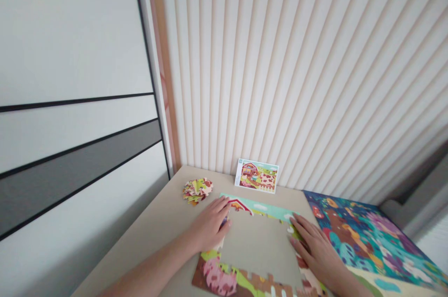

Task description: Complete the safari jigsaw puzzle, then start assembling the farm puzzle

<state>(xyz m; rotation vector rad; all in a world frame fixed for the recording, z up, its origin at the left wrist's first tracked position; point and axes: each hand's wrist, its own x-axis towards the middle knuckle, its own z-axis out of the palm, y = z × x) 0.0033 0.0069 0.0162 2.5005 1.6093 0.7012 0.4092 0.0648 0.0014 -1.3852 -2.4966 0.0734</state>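
Note:
A jigsaw puzzle border (pixel 273 211) lies on the table as a joined ring around bare tabletop. Its top strip is pale blue sky with a red barn roof, and a pink pig shows at the lower left. My left hand (pixel 211 223) rests on the ring's upper left side, fingers stretched forward and thumb apart. On the right side of the ring lies my right hand (pixel 311 243), its fingers extended across the pieces. Both hands cover parts of the border beneath them. Neither appears to grasp a piece.
A pile of loose puzzle pieces (pixel 198 190) sits at the back left of the table (pixel 168 215). A reference picture card (pixel 257 176) leans against the pleated blind (pixel 266 63). To the right lies a dark, colourful animal picture (pixel 364 236). White panels (pixel 77 35) stand at the left.

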